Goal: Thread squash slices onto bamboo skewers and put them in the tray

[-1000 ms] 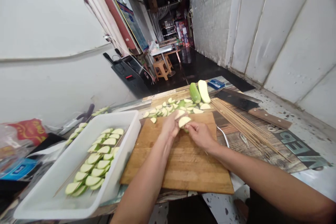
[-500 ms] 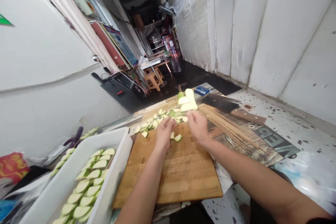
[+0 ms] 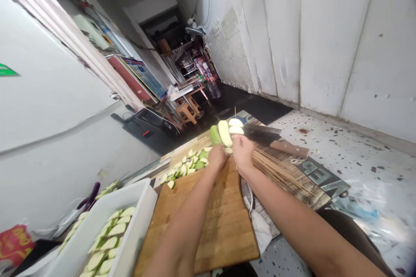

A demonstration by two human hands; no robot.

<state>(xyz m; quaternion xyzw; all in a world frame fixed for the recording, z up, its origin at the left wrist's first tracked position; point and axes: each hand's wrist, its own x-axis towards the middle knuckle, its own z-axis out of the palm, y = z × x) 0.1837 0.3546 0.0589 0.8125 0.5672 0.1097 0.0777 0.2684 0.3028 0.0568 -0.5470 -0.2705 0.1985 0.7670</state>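
My right hand (image 3: pixel 243 151) is closed on a thin wooden skewer (image 3: pixel 235 112), its tip pointing up and away above pale, green-edged vegetable slices (image 3: pixel 236 126). Close beside it, my left hand (image 3: pixel 217 156) is closed at a pale slice (image 3: pixel 228 150) between the hands; its fingertips are partly hidden. Just beyond stand larger cut vegetable pieces (image 3: pixel 223 133), one showing green skin. Both hands are over the far edge of a wooden cutting board (image 3: pixel 224 220). Many small cut pieces (image 3: pixel 185 168) lie heaped along the board's far left edge.
A white tray (image 3: pixel 147 194) of sliced vegetables stands left of the board. To the right lie a bundle of bare skewers (image 3: pixel 276 169) and a cleaver (image 3: pixel 289 148) with a wooden handle. Wall panels (image 3: pixel 318 43) run along the right.
My hands have come closer together at the board's far edge. The skewer tip now shows upright above the slices. The whole view has shifted, and the board appears lower and further left.
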